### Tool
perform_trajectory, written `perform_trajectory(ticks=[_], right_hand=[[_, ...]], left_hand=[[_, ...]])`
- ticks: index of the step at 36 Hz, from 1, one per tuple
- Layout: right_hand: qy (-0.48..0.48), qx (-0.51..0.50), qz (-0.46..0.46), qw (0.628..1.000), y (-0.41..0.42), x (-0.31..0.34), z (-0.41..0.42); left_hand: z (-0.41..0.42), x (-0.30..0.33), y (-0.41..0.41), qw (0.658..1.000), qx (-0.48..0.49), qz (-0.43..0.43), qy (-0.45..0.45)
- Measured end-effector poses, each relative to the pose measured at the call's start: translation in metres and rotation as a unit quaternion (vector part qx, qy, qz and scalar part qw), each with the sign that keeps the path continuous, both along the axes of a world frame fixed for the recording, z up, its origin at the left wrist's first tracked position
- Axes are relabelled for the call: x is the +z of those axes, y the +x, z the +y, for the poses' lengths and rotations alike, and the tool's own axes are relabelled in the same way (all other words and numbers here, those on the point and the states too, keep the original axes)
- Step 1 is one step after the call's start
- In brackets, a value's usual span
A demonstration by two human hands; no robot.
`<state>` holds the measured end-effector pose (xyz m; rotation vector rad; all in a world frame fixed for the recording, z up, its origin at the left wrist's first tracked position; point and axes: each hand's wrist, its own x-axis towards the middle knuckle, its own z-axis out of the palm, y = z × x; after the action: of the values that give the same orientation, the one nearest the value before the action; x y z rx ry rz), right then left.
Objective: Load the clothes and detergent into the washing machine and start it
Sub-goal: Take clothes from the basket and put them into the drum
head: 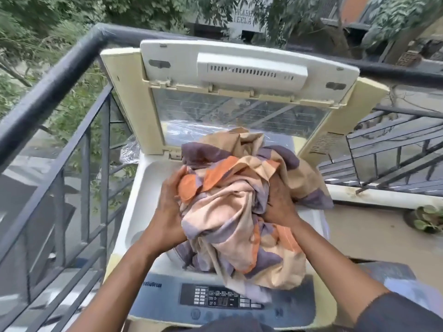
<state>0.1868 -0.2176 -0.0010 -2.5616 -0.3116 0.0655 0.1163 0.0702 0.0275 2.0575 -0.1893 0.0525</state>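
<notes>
Head view looks down over a balcony, with a dark metal railing (60, 75) running along the left side and trees behind it. Next to the railing stands a top-loading washing machine (141, 188), its folding lid (249, 68) raised upright at the back so the tub mouth is open. The left hand (170, 204) has its fingers curled into the left edge of a bundle of clothes (230, 212), a crumpled cloth patterned in orange, peach and purple. That bundle sits over the tub opening, bulging above the rim, and its lower fold hangs forward onto the grey control panel (215, 300) at the front of the machine. The right hand (280, 200) is pushed into the bundle's right side, gripping the cloth, its fingers mostly buried in the folds. Further right, another stretch of railing slopes away, and a small potted plant (426, 219) sits on the floor.
</notes>
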Motion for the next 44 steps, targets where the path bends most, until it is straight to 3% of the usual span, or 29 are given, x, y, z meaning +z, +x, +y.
perform_trajectory(ticks=[2,5,7,11,13,15,19,21,24,26,29,33,38,41,44], right_hand=[[-0.025,0.019,-0.011,0.999,-0.011,-0.014,-0.001],[-0.112,0.023,0.134,0.984,-0.028,-0.031,0.004],[-0.163,0.043,0.239,0.956,-0.032,-0.043,0.008],[-0.140,0.040,0.416,0.897,-0.037,-0.077,0.012],[-0.214,0.051,0.462,0.859,-0.039,-0.077,0.018],[-0.295,0.053,0.438,0.848,-0.038,-0.073,0.028],[-0.292,-0.006,0.259,0.921,-0.031,-0.051,0.046],[-0.278,-0.031,0.129,0.951,-0.028,-0.044,0.045],[-0.295,-0.027,0.012,0.955,-0.022,-0.040,0.036],[-0.337,-0.010,0.028,0.941,-0.015,-0.045,0.025],[-0.381,0.020,0.184,0.906,-0.010,-0.063,0.012],[-0.448,0.105,0.294,0.838,-0.012,-0.097,0.018],[-0.248,0.096,0.561,0.784,-0.034,-0.137,0.033],[-0.250,0.076,0.599,0.757,-0.055,-0.141,0.040],[-0.293,0.084,0.568,0.764,-0.064,-0.150,0.042]], left_hand=[[0.011,-0.018,0.000,0.995,-0.035,0.023,0.090],[0.014,-0.043,-0.005,0.972,-0.070,0.127,0.186],[0.012,-0.059,-0.010,0.952,-0.083,0.182,0.231],[0.005,-0.096,-0.006,0.877,-0.145,0.250,0.383],[-0.007,-0.098,-0.002,0.858,-0.155,0.307,0.382],[-0.018,-0.089,0.007,0.862,-0.142,0.342,0.347],[-0.026,-0.088,0.023,0.901,-0.099,0.270,0.324],[-0.026,-0.095,0.028,0.899,-0.106,0.283,0.316],[-0.025,-0.113,0.035,0.880,-0.145,0.330,0.310],[-0.027,-0.126,0.038,0.855,-0.182,0.352,0.334],[-0.034,-0.136,0.035,0.796,-0.242,0.419,0.364],[-0.049,-0.149,0.020,0.716,-0.300,0.471,0.419],[-0.079,-0.145,0.004,0.646,-0.390,0.456,0.472],[-0.080,-0.149,0.006,0.599,-0.412,0.463,0.507],[-0.080,-0.150,0.009,0.558,-0.389,0.406,0.610]])
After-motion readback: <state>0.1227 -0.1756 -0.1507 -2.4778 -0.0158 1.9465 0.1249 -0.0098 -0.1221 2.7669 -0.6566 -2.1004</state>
